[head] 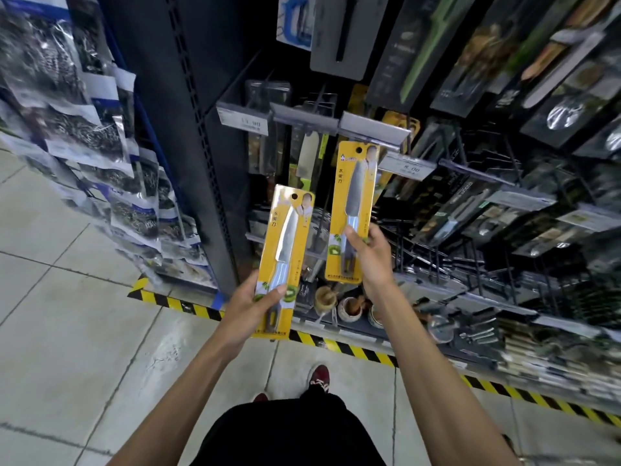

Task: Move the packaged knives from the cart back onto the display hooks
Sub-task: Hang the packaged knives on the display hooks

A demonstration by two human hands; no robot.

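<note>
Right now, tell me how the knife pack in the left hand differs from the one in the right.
The right-hand pack is raised close under a grey label holder; the left-hand pack is held lower, clear of it. The left-hand pack leans to the right; the right-hand pack stands nearer upright. Both are yellow cards with the blade pointing up, gripped at the lower part.

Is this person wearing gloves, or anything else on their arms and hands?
No gloves: the left hand and right hand are bare. The left forearm and right forearm are uncovered, with no sleeve, watch or bracelet in view. Below are dark clothing and red shoes with white laces.
</note>
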